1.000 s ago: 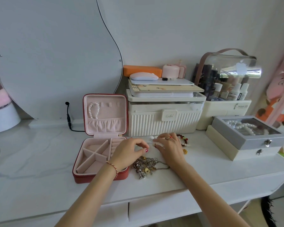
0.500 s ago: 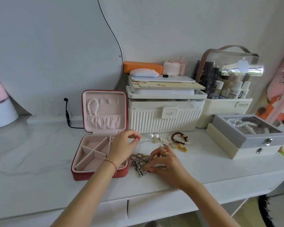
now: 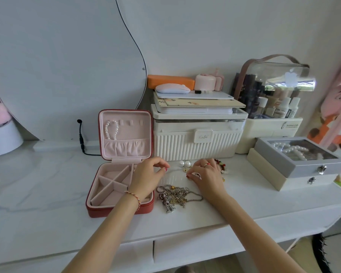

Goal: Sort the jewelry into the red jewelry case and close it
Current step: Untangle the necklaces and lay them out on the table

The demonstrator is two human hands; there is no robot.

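We would lift the light, snag-prone chain tangle (image 3: 177, 195) by one loop while our left hand (image 3: 147, 177) hovers loosely curled and our right hand (image 3: 207, 174) seemingly pinches something small.

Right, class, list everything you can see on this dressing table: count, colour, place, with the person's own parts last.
Red square jewelry case: one, pink lining, open, left of centre.
White pearl bracelet: one, hung in the case lid.
Silver chain tangle: one heap, right of the case.
White round pearl earrings: two, behind the hands.
Dark red beaded bracelet: one, behind the right hand.
Cream ribbed storage box: one, centre back.
Grey glass-lidded box: one, stacked on a cream box, right.
Clear cosmetics organiser: one, back right.
White curved mirror: one, back left.
Left hand: fingers curled, over the case's right edge.
Right hand: fingers pinching a small item, unclear what.
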